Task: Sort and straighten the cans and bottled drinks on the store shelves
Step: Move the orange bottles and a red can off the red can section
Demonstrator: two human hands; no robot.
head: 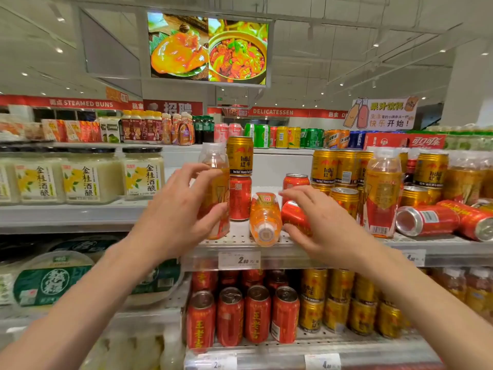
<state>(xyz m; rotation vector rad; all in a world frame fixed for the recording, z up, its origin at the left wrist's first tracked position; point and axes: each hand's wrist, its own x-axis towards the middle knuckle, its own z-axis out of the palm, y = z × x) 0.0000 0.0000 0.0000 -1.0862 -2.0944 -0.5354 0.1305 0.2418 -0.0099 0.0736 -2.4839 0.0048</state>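
On the middle shelf (333, 253), my left hand (173, 212) wraps around an upright orange tea bottle (216, 166) with a clear cap. Right of it, a gold Red Bull can (240, 156) stands stacked on a red can (240, 198). A second orange bottle (265, 220) lies on its side, cap toward me, between my hands. My right hand (322, 222) closes over a tipped red can (292, 213) just right of that bottle. Another red can (294, 181) stands upright behind it.
Gold cans (333, 166) and a tall upright bottle (382, 193) stand to the right, with two red cans (426, 220) lying on their sides beyond. Glass jars (88, 177) fill the left shelf. Rows of red cans (242, 316) and gold cans (346, 303) line the shelf below.
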